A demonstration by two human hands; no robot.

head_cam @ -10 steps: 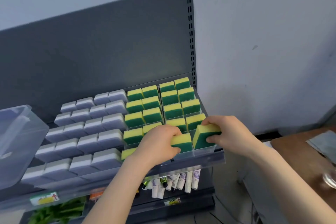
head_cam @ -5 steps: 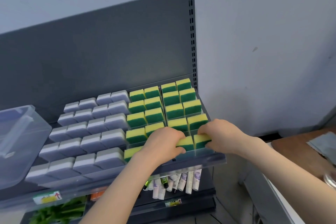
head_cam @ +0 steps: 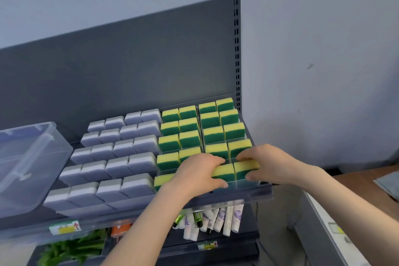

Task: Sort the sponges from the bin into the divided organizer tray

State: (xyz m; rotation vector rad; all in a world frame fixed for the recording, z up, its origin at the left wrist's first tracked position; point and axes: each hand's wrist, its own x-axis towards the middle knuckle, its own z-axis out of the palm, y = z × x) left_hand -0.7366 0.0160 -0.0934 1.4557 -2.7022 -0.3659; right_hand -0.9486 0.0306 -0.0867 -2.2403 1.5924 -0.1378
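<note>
A clear divided organizer tray (head_cam: 254,194) on the shelf holds rows of yellow-green sponges (head_cam: 190,138) on the right and grey-white sponges (head_cam: 121,164) on the left. In the tray's front right compartments stand two yellow-green sponges side by side. My left hand (head_cam: 198,174) grips the left one (head_cam: 223,171), fingers over its top and thumb at its front. The right one (head_cam: 244,168) is held by my right hand (head_cam: 267,163), fingers on top and thumb low at its front. A clear plastic bin (head_cam: 28,164) sits at the far left.
The dark shelf back panel (head_cam: 121,67) rises behind the tray. Below the shelf hang several tubes (head_cam: 216,220), with green items (head_cam: 73,246) at lower left. A brown table corner (head_cam: 364,188) and a grey cabinet edge (head_cam: 323,227) lie to the right.
Both hands have lowered the two yellow-green sponges into the front right compartments. The right sponge, tilted and raised a second ago, now stands upright in its slot.
</note>
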